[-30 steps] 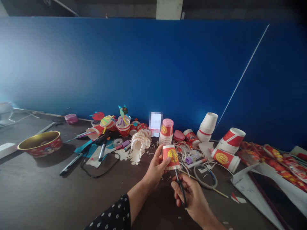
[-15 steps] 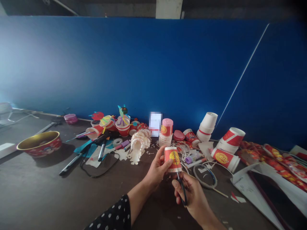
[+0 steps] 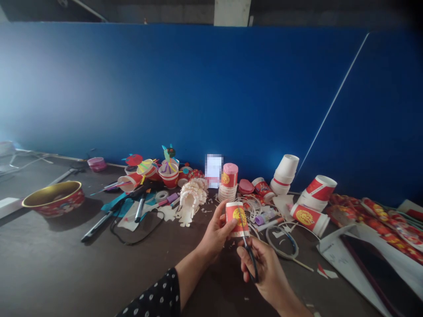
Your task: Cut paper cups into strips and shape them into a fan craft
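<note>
My left hand grips a red paper cup with a gold emblem, held upside down above the dark table. Thumb and fingers wrap round its left side. My right hand is closed on the black handles of a pair of scissors. The blades point up and reach into the cup's lower rim. Small paper snippets lie on the table under the cup.
A cut white fringed cup lies behind my left hand. Red and white cups are stacked and tipped at the back right. Decorated cups, pens and a tape roll sit left of centre. A gold-lined red bowl stands far left.
The cup has turned slightly in my left hand and the scissors have moved a little up into its rim. Both hands stay in about the same place.
</note>
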A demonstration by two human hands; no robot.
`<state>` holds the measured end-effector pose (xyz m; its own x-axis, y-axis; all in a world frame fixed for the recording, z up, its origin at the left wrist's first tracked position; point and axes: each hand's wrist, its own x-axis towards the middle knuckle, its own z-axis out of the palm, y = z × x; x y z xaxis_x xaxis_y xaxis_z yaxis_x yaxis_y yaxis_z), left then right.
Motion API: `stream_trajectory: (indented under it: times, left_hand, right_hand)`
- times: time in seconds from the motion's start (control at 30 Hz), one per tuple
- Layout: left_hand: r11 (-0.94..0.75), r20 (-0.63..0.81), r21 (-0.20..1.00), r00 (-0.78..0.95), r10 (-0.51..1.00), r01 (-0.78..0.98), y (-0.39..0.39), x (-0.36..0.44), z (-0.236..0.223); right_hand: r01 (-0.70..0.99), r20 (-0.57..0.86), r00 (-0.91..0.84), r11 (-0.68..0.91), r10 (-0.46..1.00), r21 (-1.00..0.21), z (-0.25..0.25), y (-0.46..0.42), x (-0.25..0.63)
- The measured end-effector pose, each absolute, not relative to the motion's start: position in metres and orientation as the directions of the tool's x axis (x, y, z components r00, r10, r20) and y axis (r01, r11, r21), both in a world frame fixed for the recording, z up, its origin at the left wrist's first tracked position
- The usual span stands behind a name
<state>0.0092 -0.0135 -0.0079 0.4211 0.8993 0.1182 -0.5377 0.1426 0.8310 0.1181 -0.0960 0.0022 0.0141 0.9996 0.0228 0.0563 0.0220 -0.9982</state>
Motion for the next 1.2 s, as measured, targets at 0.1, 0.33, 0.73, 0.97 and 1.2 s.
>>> stream_trajectory:
  times: [0.1,0.33,0.73,0.97,1.2]
  left_hand:
    - [0.157,0.112,0.819,0.421,0.9,-0.553,-0.0141,0.0095,-0.0065]
    - [0.154,0.112,0.825,0.425,0.898,-0.544,-0.0137,0.0097,-0.0076]
    - [0.182,0.104,0.814,0.447,0.889,-0.552,-0.0163,0.0076,-0.0039]
    - [0.207,0.091,0.8,0.456,0.885,-0.563,-0.0149,0.0075,-0.0044]
    - [0.191,0.087,0.786,0.412,0.907,-0.588,-0.0115,0.0061,-0.0047]
  right_hand:
    - [0.072,0.024,0.023,0.022,0.999,-0.997,0.0012,-0.0957,0.1179]
    - [0.077,0.004,0.033,0.001,0.999,-0.997,0.0024,-0.0967,0.118]
    - [0.081,0.024,0.016,0.023,1.0,-0.996,-0.0026,-0.0952,0.1198]
    - [0.061,0.025,0.008,0.025,1.0,-0.998,-0.0014,-0.0938,0.1233]
    - [0.089,0.012,-0.035,0.015,0.999,-0.996,-0.0004,-0.0954,0.1228]
